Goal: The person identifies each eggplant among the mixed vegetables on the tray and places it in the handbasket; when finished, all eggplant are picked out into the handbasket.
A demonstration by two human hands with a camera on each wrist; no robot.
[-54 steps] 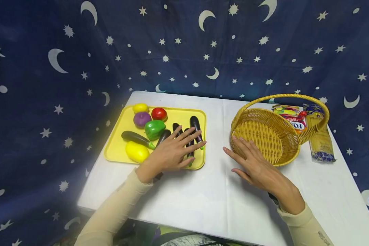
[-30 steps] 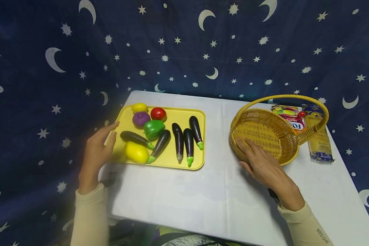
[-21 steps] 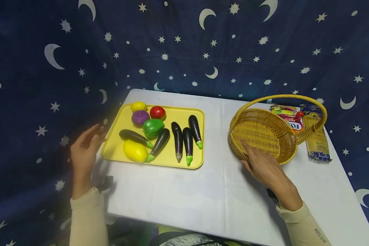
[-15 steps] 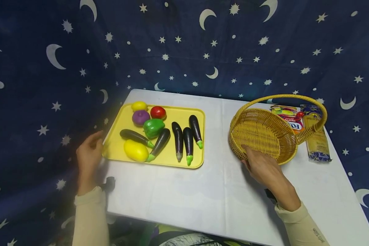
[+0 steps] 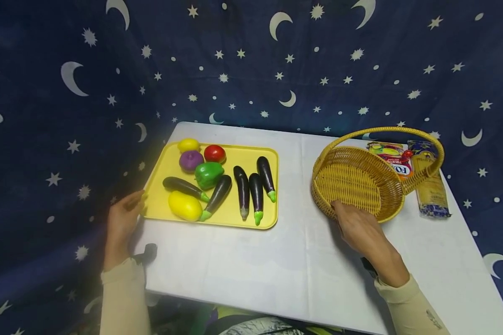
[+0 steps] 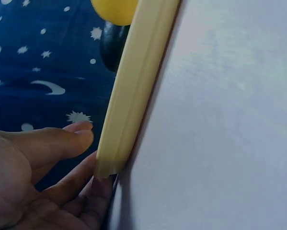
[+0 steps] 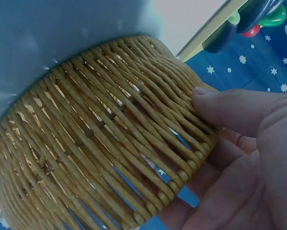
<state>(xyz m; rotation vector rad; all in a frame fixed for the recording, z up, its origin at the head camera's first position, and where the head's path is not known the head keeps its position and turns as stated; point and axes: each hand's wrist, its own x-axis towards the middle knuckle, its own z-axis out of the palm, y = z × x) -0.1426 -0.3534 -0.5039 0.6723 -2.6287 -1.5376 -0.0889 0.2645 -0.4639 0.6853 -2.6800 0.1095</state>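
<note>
At the left front corner of a yellow tray (image 5: 247, 156), my left hand (image 5: 121, 223) touches the edge. In the left wrist view, the fingertips meet the tray's rim (image 6: 133, 96) from below, while the thumb (image 6: 76, 143) stays apart from it. My right hand (image 5: 362, 232) grips the near rim of a wicker basket (image 5: 391, 193) that has a tall handle. The right wrist view shows the thumb (image 7: 210, 105) on the outer wall and the fingers past the rim. On the tray lie several eggplants (image 5: 242, 193), a green bell pepper (image 5: 209, 175) and a large yellow fruit (image 5: 185, 206).
A small yellow fruit (image 5: 188, 145), a round purple vegetable (image 5: 191, 161) and a red one (image 5: 214, 154) share the tray's back left. Behind the basket lie a printed packet (image 5: 400, 168) and a pasta bag (image 5: 432, 195). A starry cloth (image 5: 251, 70) hangs behind the white table (image 5: 243, 265).
My left hand has moved from above the eggplants leftward, then in to the tray's left corner. My right hand has gone from spread beside the basket to gripping its near rim.
</note>
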